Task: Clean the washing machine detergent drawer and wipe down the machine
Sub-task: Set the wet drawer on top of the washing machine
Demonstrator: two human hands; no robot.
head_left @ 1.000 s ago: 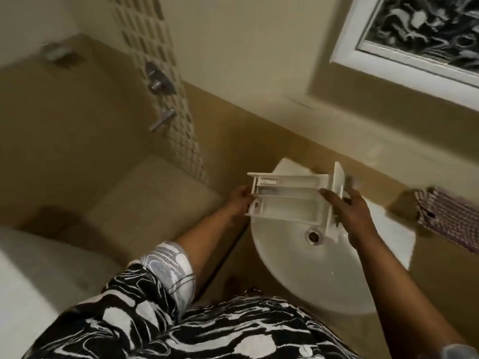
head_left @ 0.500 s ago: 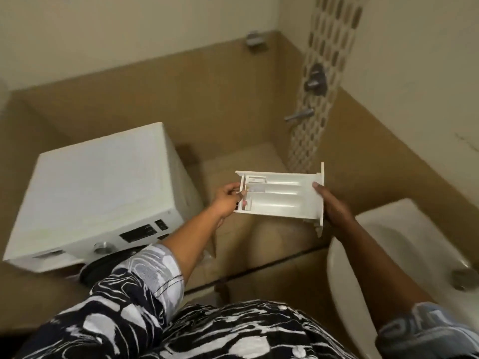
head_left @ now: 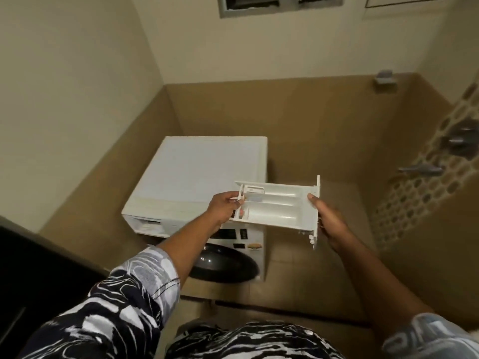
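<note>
**Back from the basin**

The detergent drawer (head_left: 274, 208) has been carried away from the basin, which is now out of view, and the washing machine (head_left: 202, 172) has come to the middle of the view. The drawer is in the air over the machine's front edge, level, compartments up. The left hand (head_left: 224, 206) pinches its rear end. The right hand (head_left: 329, 221) has its grip closed on the front-panel end, thumb inside the tray. The drawer slot (head_left: 149, 224) gapes empty. Washing looks finished, I judge; refitting the drawer and wiping the machine remain.

home bathroom, shower taps (head_left: 425, 169), washing machine (head_left: 207, 177)
</note>
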